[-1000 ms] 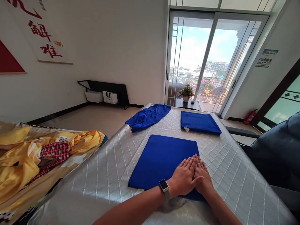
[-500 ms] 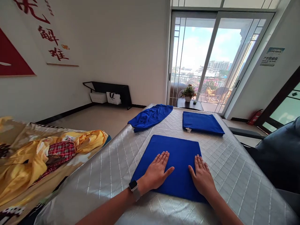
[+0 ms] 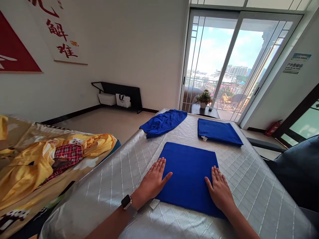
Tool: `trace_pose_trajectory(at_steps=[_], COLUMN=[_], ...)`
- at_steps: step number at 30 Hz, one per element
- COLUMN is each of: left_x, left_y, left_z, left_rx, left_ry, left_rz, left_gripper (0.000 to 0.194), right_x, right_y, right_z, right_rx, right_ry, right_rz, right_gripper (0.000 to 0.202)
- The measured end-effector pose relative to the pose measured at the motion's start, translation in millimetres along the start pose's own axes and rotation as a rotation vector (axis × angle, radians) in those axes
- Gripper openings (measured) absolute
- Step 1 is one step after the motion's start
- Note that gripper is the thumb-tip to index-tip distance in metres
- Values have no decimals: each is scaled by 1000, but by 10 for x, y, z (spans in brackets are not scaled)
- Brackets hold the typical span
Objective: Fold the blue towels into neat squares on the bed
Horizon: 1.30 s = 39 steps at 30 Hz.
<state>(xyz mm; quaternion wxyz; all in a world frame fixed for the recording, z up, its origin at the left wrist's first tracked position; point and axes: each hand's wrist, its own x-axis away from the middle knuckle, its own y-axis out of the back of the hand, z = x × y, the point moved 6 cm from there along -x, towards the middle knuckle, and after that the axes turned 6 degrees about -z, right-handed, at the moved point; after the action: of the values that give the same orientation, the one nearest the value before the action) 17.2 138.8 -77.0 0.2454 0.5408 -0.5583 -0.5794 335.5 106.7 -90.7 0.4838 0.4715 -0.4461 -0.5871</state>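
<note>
A folded blue cloth lies flat and square on a silver quilted table cover in front of me. My left hand rests open along its left edge, fingers stretched out and pointing away from me. On the right edge lies my right hand, also open with the palm down. A white label sticks out from under the cloth by my left wrist, which wears a watch. Neither hand grips anything.
Farther back are a crumpled blue cloth and a folded blue stack with a white tag. Yellow clothing and a red plaid piece lie on a patterned surface at left. A potted plant stands by the glass door.
My left hand has slid left, from the cloth's middle to its left edge, and the white label now shows. The right hand stays at the right edge. The view has shifted slightly.
</note>
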Motion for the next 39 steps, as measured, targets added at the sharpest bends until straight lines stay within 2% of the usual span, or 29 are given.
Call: trace_pose_trajectory(at_steps=[16, 22, 27, 39], left_x=[11, 9, 6, -20], left_y=[-18, -6, 33, 29], left_z=[17, 1, -15, 28], left_rx=[17, 14, 20, -14], left_ry=[-7, 3, 11, -16], left_rz=[-25, -21, -3, 28], left_gripper=[80, 81, 81, 77], right_x=[18, 274, 511, 566], right_y=[56, 193, 145, 99], right_z=[9, 63, 120, 118], right_rx=[-18, 12, -4, 29], right_ry=[5, 17, 22, 2], right_rz=[-8, -16, 7, 37], right_gripper=[79, 80, 79, 78])
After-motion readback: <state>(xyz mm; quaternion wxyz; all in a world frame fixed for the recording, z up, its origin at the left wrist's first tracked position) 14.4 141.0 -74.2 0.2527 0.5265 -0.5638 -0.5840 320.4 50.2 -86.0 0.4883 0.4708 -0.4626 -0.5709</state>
